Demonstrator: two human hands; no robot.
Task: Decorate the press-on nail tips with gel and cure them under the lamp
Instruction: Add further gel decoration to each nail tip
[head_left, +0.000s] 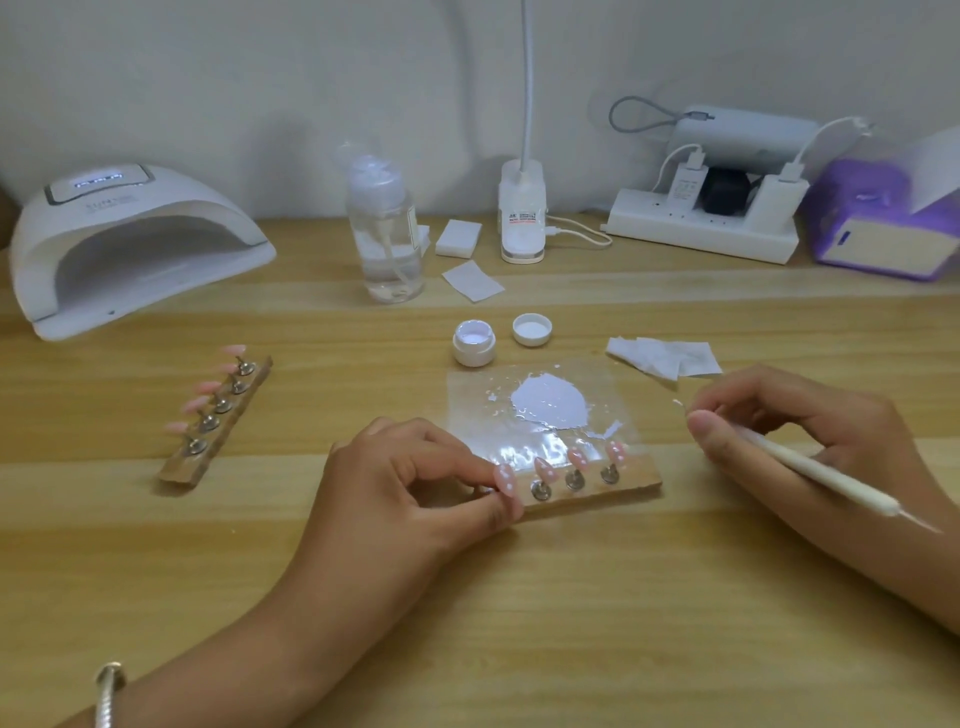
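2 hands: both mine, low over the wooden table (519, 623).
Left hand (410, 483): I pinch the leftmost dotted nail tip (505, 480) on my near strip (634, 488) between thumb and fingers.
Right hand (789, 431): fingers curled round a white tool (810, 470), right of that strip.
Near strip: 4 dotted pink tips, at the front edge of the palette (467, 395).
Palette: clear sheet, white gel smear (553, 408).
Far strip (182, 465): 5 plain pink tips, left, before the lamp (130, 244).
Gel pot (474, 343): open, lid (531, 330) beside it.
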